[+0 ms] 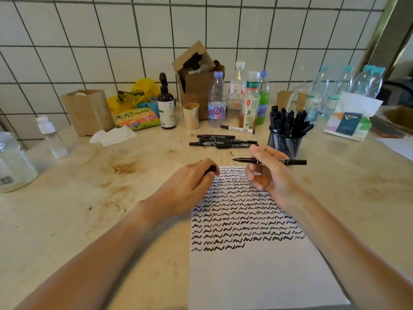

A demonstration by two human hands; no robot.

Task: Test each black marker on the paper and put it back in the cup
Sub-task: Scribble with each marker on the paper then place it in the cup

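Observation:
A white sheet of paper (257, 276) lies on the counter, its upper half filled with rows of black squiggles. My right hand (268, 173) holds an uncapped black marker (295, 162) level above the paper's top edge, tip pointing left. My left hand (192, 182) grips a small black cap (211, 170) at the paper's top left corner. The black mesh cup (285, 143), full of black markers, stands just behind my right hand. Several loose black markers (223, 142) lie on the counter to the left of the cup.
Plastic bottles (216, 101), a dark pump bottle (165, 106), paper cups, brown boxes (87, 110) and a crumpled tissue (114, 136) line the back by the tiled wall. A tissue pack (350, 119) sits right of the cup. A clear jar (13, 162) stands far left.

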